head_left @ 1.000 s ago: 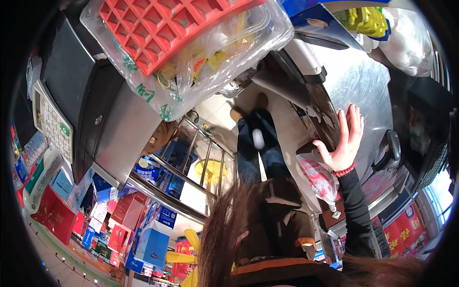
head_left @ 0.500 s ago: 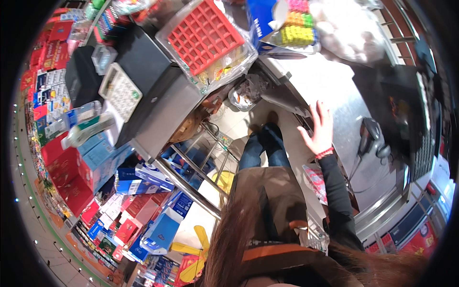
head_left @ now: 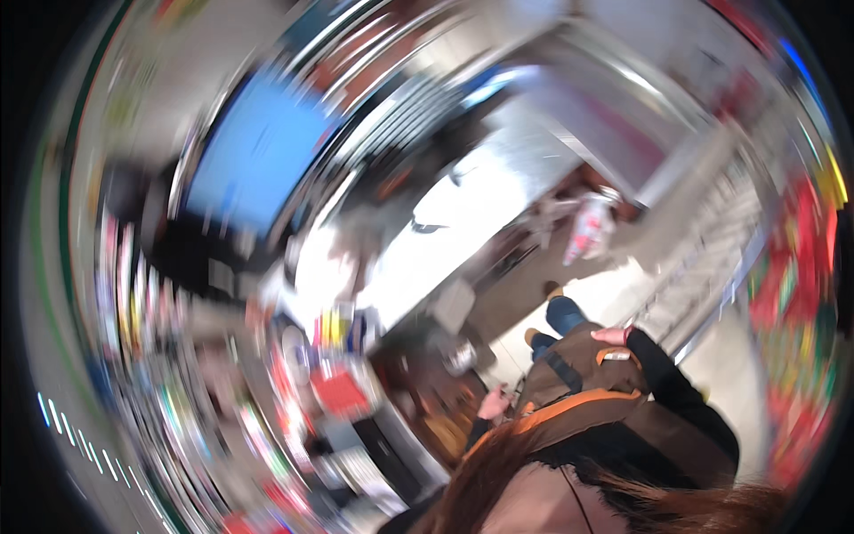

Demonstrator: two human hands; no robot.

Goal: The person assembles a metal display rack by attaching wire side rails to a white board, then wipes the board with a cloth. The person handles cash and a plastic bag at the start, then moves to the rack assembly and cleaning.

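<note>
My right hand (head_left: 612, 336) is at the right side of the brown apron (head_left: 556, 378), its visible fingers stretched out and nothing seen in them. A small pale label on the apron (head_left: 616, 354) lies just below this hand. My left hand (head_left: 494, 403) is low beside the apron's left edge, near the dark open space under the counter (head_left: 418, 378). Motion smears its fingers, and I cannot make out anything in them.
A bright counter top (head_left: 467, 227) runs ahead, with a blue-lit screen (head_left: 258, 147) at far left. A red tray (head_left: 341, 392) sits on the left. A red-and-white bag (head_left: 590, 230) hangs near the counter's end. Blurred red and green goods (head_left: 792, 329) are at right.
The view has swung to the right and is strongly blurred. My right hand has left the metal counter and come back to the apron. My left hand has come into view.
</note>
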